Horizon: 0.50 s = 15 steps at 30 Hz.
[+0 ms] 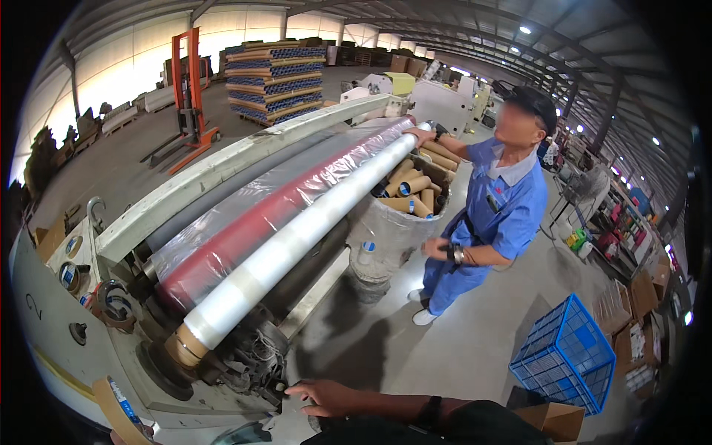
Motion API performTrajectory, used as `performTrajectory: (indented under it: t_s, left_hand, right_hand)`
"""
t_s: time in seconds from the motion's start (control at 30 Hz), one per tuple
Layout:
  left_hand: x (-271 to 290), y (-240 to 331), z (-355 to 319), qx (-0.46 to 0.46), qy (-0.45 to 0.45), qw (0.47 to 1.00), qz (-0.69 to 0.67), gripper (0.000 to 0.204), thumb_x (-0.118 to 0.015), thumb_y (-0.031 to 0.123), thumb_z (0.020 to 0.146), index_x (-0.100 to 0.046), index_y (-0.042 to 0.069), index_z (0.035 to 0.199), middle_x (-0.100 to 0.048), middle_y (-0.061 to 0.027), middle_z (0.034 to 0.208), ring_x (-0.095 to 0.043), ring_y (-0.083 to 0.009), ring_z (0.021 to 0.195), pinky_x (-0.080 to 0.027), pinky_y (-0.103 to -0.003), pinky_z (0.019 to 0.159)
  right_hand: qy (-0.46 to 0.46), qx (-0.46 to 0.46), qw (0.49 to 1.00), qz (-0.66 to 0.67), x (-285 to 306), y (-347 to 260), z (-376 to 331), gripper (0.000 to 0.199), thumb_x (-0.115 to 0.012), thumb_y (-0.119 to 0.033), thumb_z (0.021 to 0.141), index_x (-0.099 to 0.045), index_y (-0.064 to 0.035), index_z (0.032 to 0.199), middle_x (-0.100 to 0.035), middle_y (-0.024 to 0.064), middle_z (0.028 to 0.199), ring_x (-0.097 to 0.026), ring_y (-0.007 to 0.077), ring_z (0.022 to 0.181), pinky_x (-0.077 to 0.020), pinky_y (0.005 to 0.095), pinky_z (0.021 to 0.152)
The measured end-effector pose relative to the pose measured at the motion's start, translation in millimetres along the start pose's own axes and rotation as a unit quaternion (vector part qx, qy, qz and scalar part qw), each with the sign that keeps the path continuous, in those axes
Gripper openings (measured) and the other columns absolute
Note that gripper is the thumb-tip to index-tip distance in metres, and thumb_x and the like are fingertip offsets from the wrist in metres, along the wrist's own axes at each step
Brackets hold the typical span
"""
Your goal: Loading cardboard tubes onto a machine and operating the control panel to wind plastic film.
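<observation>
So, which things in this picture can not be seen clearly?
- Left hand: not in the head view; only a hint at the lower edge.
- Right hand: fingers spread, holding nothing; its forearm is cut off by the lower edge.
- Near end of the white film roll: its seat is hidden among dark machine parts.
- Contents of the blue crate: hidden by its mesh walls.

I see a long roll of clear film (297,237) wound on a brown cardboard core, lying across the winding machine (67,326). It runs from seven o'clock up toward one o'clock, its near core end poking out bare. My one visible hand (322,397), at six o'clock, hovers open-fingered just beside the machine's dark gear end, touching nothing.
</observation>
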<state>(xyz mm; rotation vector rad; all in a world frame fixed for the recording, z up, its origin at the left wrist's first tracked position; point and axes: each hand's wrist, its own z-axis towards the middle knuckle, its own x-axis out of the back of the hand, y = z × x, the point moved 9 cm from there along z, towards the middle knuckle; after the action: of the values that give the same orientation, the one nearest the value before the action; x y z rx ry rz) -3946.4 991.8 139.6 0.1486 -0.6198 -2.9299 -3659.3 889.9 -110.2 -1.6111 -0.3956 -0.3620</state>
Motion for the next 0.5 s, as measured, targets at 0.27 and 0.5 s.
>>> performTrajectory:
  t_s: [0.27,0.5]
  left_hand:
    - [33,28,-28,0.028,0.058,0.995,0.070,0.023,-0.067,0.019,0.095,-0.064,-0.001,0.106,-0.066,-0.0122,0.092,-0.059,-0.0174,0.083,-0.049,-0.031,0.076]
    - [50,81,-33,0.047,0.042,0.995,0.081,0.028,-0.061,0.031,0.095,-0.053,0.004,0.094,-0.053,-0.0086,0.087,-0.049,-0.0159,0.073,-0.040,-0.028,0.065]
  right_hand:
    - [-0.015,0.058,0.998,0.003,6,-3,-27,0.055,-0.068,-0.022,0.091,-0.049,-0.0093,0.140,-0.058,0.0173,0.125,-0.065,0.0281,0.104,-0.0524,0.0371,0.082]
    - [-0.041,0.025,0.999,0.016,-1,-5,-72,0.047,-0.070,-0.020,0.089,-0.056,-0.0075,0.133,-0.063,0.0138,0.116,-0.066,0.0266,0.104,-0.0531,0.0371,0.088]
